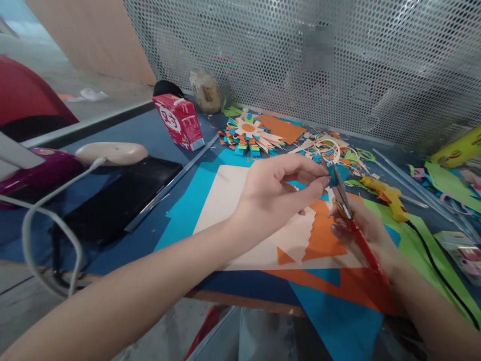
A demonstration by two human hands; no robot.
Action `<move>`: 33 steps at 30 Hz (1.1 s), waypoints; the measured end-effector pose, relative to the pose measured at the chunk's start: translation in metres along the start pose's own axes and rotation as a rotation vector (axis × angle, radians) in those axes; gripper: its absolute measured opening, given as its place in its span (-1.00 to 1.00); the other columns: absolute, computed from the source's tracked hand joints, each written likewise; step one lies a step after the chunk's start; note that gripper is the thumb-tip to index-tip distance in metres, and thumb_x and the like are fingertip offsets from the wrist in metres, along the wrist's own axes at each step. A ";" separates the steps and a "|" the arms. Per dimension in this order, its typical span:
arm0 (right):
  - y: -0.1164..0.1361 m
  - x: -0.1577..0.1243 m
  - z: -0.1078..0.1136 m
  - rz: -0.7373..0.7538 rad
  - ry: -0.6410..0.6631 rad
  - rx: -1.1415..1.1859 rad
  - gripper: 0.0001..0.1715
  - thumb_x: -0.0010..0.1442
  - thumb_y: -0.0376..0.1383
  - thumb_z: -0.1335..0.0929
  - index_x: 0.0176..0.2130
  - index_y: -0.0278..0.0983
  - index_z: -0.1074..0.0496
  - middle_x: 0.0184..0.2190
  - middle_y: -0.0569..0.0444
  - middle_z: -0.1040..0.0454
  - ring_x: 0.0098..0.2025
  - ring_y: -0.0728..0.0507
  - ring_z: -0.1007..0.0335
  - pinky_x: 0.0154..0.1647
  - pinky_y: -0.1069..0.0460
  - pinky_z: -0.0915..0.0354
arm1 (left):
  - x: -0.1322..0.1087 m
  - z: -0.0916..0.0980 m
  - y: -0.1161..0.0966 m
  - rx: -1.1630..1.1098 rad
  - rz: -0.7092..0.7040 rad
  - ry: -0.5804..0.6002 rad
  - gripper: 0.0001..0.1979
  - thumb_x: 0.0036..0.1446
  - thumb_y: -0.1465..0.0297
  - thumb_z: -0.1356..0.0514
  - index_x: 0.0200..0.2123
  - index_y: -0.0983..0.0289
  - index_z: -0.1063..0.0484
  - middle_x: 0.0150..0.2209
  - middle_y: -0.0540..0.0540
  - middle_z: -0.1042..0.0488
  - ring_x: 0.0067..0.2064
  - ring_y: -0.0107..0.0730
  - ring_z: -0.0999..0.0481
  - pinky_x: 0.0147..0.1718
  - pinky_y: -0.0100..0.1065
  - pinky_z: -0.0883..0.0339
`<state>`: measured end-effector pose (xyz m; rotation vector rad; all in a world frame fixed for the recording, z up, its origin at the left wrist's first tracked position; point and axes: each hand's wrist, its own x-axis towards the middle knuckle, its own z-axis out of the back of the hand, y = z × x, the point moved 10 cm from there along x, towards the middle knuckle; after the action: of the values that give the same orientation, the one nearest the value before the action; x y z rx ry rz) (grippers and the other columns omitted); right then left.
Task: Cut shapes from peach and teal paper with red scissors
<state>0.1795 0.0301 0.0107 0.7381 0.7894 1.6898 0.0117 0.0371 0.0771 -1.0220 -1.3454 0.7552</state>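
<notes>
My left hand [272, 193] is raised over the papers, thumb and fingertips pinched on a small blue piece of paper [332, 176]. My right hand [366, 225] is wrapped around red-handled scissors [365, 246], whose blades point up and away beside that piece. The blades look slightly parted, though whether they touch the paper is unclear. Under both hands lies a pale peach sheet [221, 213], with a smaller zigzag-edged peach piece [296, 238] and orange paper [326, 240] on top. Blue paper [188, 203] extends beneath the peach sheet.
Layered paper flowers [248, 128] and curled scraps [330, 148] lie near the perforated metal panel [263, 65]. A yellow glue gun [391, 195] with a black cord rests at right. At left are a red carton [178, 123], a dark flat device [124, 200] and a white cable [56, 215].
</notes>
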 end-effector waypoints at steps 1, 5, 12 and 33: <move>0.001 0.000 -0.001 -0.019 0.012 -0.012 -0.57 0.01 0.06 -0.40 -0.38 -0.17 -0.21 -0.52 0.21 -0.11 -0.55 -0.02 -0.09 -0.58 0.05 -0.20 | 0.000 0.000 0.000 -0.001 -0.002 -0.003 -0.98 0.03 0.49 -0.25 -0.43 0.32 -0.50 -0.38 0.08 -0.58 -0.33 -0.38 -0.59 -0.64 -0.57 -0.39; 0.007 0.002 0.001 -0.032 0.011 -0.046 -0.55 -0.03 0.04 -0.41 -0.40 -0.18 -0.21 -0.53 0.20 -0.14 -0.56 0.00 -0.06 -0.59 0.07 -0.09 | 0.001 0.000 0.002 -0.009 0.021 -0.007 -0.97 0.03 0.48 -0.26 -0.44 0.33 -0.49 -0.39 0.08 -0.57 -0.34 -0.39 -0.58 -0.64 -0.57 -0.40; 0.003 0.001 0.000 -0.033 0.014 -0.001 -0.61 -0.02 -0.02 -0.41 -0.40 -0.18 -0.21 -0.53 0.20 -0.16 -0.55 -0.01 -0.08 -0.59 0.06 -0.07 | 0.003 -0.002 0.010 -0.063 0.074 0.007 -0.93 0.00 0.44 -0.28 -0.44 0.33 -0.47 -0.46 0.05 -0.53 -0.45 -0.46 -0.53 -0.69 -0.57 -0.40; 0.003 0.000 0.005 -0.022 -0.021 0.025 -0.66 -0.03 -0.03 -0.43 -0.42 -0.18 -0.29 -0.56 0.20 -0.22 -0.52 -0.05 -0.16 -0.55 0.05 -0.15 | 0.005 -0.010 0.015 -0.154 0.202 0.077 -0.73 -0.06 0.28 -0.37 -0.50 0.32 -0.37 -0.57 -0.01 -0.45 -0.59 -0.54 -0.43 -0.71 -0.53 -0.36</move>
<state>0.1818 0.0302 0.0166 0.7606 0.8026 1.6524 0.0238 0.0460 0.0657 -1.3114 -1.2609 0.7619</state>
